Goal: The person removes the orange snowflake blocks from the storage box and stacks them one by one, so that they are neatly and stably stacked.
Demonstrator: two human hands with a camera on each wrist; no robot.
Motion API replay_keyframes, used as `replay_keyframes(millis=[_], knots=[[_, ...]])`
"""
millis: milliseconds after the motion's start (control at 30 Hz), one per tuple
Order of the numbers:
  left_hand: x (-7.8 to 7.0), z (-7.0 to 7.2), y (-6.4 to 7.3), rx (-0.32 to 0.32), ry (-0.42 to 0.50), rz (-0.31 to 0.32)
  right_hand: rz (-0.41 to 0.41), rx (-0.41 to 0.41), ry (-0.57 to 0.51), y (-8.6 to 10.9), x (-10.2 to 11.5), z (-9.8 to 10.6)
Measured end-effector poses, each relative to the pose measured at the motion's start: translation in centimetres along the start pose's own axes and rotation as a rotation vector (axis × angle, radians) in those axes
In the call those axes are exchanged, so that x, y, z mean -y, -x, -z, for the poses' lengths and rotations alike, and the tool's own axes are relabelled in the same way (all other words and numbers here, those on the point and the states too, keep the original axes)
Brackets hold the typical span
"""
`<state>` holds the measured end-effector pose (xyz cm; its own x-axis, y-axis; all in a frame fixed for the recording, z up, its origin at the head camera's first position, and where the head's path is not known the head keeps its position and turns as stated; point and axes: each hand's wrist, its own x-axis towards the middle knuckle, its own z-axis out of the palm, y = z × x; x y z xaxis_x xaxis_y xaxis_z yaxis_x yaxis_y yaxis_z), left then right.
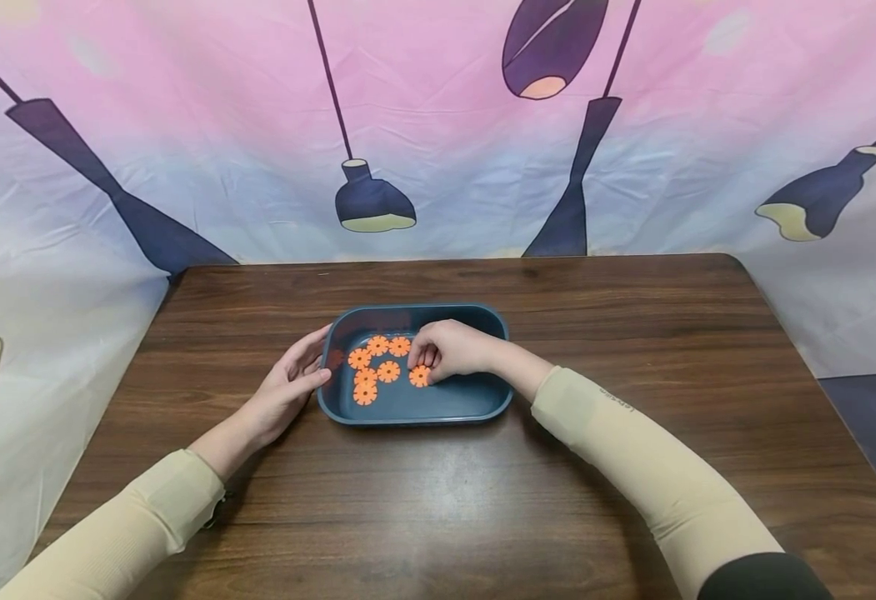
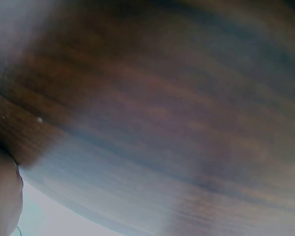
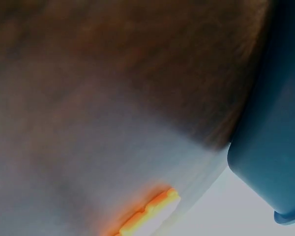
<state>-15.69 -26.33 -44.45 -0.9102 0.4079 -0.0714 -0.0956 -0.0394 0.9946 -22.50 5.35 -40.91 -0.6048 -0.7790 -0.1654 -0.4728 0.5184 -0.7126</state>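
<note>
A dark teal, round-cornered plastic tray [image 1: 415, 421] sits on the table with several orange notched discs [image 1: 365, 393] on the left part of its floor. At the tray's left end is my left hand [image 1: 287, 387], its thumb at the rim and its fingers spread along the outer wall. Reaching over the right side, my right hand [image 1: 453, 348] pinches one orange disc [image 1: 419, 376] between thumb and fingers, inside the tray. In the right wrist view a bright orange notched edge [image 3: 150, 210] shows low down, with a teal wall [image 3: 280, 123] at the right.
The dark wood-grain table [image 1: 438, 508] has a rounded far corner at the right. Behind it hangs a pastel cloth [image 1: 438, 125] printed with dark lamps. The left wrist view shows mostly blurred tabletop [image 2: 147, 108].
</note>
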Motion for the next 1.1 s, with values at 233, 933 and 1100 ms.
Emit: replay_keyframes(millis=[233,933,1100], knots=[[0.01,-0.04,0.12,0.001,0.006,-0.014,0.004,0.003,0.035,0.15,0.23,-0.16],[-0.14,-0.08,0.07,-0.011,-0.005,0.001,0.028,-0.013,0.067,0.31,0.55,0.11],[-0.09,-0.02,0.04,-0.010,-0.002,-0.003,0.041,-0.015,0.041,0.45,0.64,0.50]])
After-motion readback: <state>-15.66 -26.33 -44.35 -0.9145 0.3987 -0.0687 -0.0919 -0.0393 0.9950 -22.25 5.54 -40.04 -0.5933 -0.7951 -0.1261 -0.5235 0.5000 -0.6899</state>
